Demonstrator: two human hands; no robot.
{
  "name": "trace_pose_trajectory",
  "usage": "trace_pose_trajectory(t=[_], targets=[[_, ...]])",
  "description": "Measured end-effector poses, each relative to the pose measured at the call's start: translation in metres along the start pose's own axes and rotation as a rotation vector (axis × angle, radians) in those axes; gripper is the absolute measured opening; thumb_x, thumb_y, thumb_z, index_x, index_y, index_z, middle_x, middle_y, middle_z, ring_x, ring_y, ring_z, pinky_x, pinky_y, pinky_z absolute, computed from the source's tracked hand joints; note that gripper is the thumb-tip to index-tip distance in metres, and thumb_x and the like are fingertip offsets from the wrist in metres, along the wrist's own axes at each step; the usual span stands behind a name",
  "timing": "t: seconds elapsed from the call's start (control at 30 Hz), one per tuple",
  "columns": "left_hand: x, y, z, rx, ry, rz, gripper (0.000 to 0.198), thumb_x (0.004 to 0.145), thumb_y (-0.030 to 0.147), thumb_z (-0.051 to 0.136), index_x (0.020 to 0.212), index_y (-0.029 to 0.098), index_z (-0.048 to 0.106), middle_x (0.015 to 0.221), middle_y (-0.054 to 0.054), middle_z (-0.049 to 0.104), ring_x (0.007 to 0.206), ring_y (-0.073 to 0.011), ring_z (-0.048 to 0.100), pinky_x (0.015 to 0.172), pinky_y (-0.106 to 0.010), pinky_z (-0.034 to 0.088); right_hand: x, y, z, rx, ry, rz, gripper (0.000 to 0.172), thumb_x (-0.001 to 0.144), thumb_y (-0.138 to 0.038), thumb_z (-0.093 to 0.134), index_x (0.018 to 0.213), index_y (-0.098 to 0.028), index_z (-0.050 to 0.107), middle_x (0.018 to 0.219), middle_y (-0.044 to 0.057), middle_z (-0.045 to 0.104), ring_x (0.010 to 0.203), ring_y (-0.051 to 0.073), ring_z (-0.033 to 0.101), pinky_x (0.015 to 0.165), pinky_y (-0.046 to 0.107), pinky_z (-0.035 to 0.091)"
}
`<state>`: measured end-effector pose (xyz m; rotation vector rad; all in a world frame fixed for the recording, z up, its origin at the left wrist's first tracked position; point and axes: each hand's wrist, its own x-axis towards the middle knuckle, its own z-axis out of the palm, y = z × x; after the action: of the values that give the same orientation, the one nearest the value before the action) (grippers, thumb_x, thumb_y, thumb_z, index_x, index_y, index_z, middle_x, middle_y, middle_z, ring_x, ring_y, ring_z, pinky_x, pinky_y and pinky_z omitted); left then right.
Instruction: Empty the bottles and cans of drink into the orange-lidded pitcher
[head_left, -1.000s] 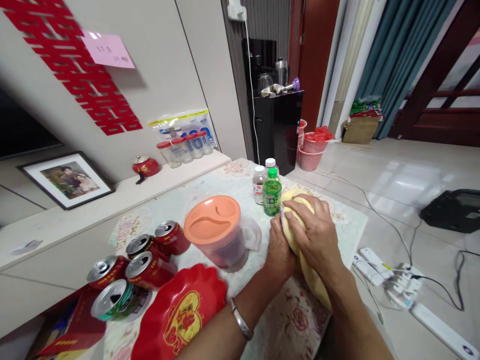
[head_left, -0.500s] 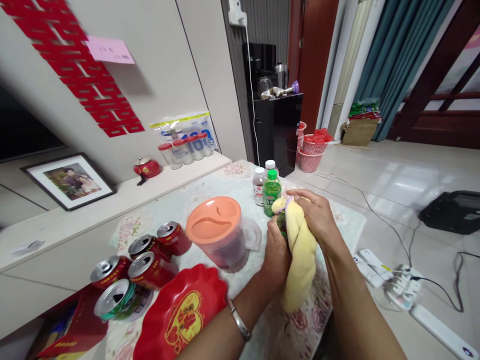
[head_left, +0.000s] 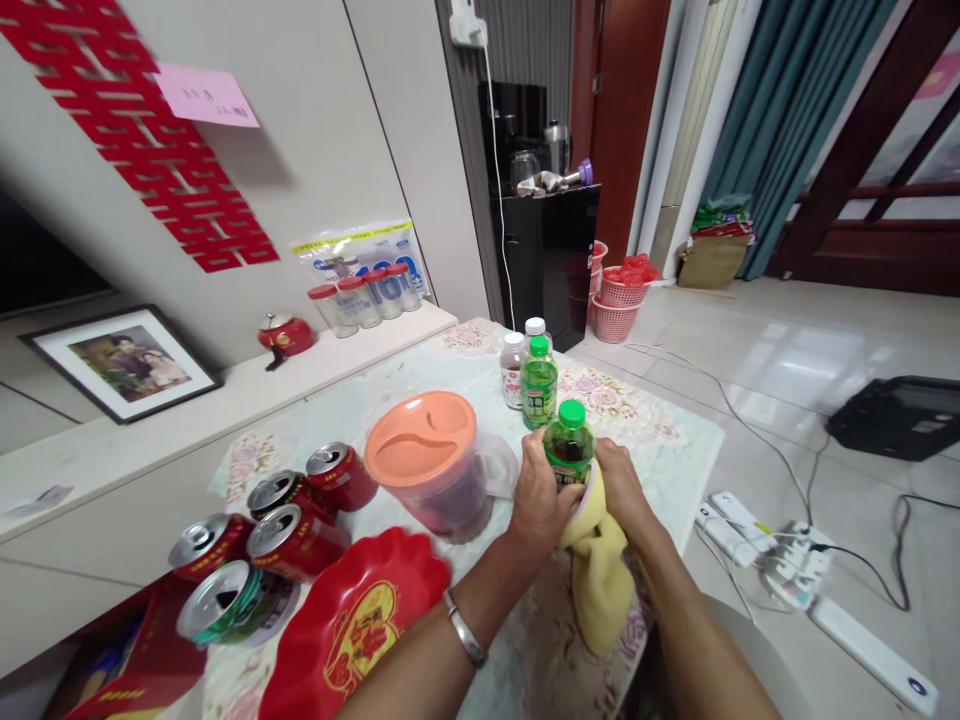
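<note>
Left hand (head_left: 541,490) grip wraps green-capped bottle (head_left: 569,452), upright; right hand (head_left: 622,490) grip presses yellow cloth (head_left: 598,570) against bottle base.

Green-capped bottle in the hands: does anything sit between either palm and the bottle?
Yes, on one side. The left hand grips the bottle bare. Between the right hand and the bottle's lower part lies a yellow cloth, which hangs down below the hands. The cap is uncovered.

I'm seeing a small green-capped bottle (head_left: 568,447) with dark drink inside, upright just above the table, cap on. A yellow cloth (head_left: 597,570) wraps its lower half and droops down.
</note>
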<state>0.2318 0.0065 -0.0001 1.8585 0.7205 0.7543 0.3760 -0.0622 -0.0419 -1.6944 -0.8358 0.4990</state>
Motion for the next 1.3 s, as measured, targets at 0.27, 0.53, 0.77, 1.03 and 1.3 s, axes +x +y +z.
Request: trace_pose_trajectory(t=[0.27,0.53,0.77,1.03,1.3], targets=[[0.000,-0.011,0.009,-0.159,-0.124,0.085,0.105,0.078,0.007,0.069,0.163,0.018,0.010,0.170,-0.027,0.041,0.161,-0.0346,0.045,0.135,-0.057,0.034,-0.003,-0.009,0.014,0.096,0.310,-0.055,0.036,0.105,-0.051,0.069,0.117,-0.017,0.073,0.118,0.007,0.076,0.109,0.024,0.073,0.101,0.050,0.060],[-0.001,-0.003,-0.003,-0.111,-0.109,0.110,0.102,0.082,0.017,0.074,0.166,0.018,0.017,0.169,-0.025,0.046,0.156,-0.0360,0.051,0.130,-0.056,0.042,-0.023,-0.050,0.019,0.187,0.486,-0.346,0.055,0.097,-0.064,0.062,0.129,-0.021,0.076,0.145,0.014,0.070,0.145,0.034,0.057,0.125,0.057,0.041],[0.006,-0.018,0.009,-0.040,-0.039,0.146,0.099,0.074,0.008,0.071,0.161,0.020,0.024,0.163,-0.026,0.047,0.160,-0.0375,0.044,0.133,-0.060,0.035,-0.007,-0.017,0.029,0.167,0.344,-0.196,0.050,0.109,-0.064,0.054,0.116,-0.018,0.073,0.113,0.008,0.076,0.105,0.023,0.073,0.098,0.048,0.060],[0.005,-0.010,0.001,-0.115,-0.163,0.043,0.108,0.072,0.001,0.061,0.167,0.014,0.011,0.170,-0.028,0.040,0.158,-0.0366,0.048,0.133,-0.058,0.037,-0.004,0.006,0.025,0.071,0.314,-0.023,0.033,0.106,-0.049,0.069,0.116,-0.018,0.072,0.112,0.006,0.074,0.095,0.019,0.071,0.087,0.041,0.063],[0.006,-0.012,0.000,0.053,-0.045,0.083,0.082,0.070,-0.003,0.064,0.148,0.019,0.048,0.133,-0.014,0.058,0.138,-0.0347,0.057,0.127,-0.055,0.044,-0.028,-0.038,0.030,0.293,0.462,-0.119,0.062,0.110,-0.064,0.045,0.146,-0.018,0.066,0.155,0.016,0.065,0.145,0.031,0.060,0.123,0.056,0.045]])
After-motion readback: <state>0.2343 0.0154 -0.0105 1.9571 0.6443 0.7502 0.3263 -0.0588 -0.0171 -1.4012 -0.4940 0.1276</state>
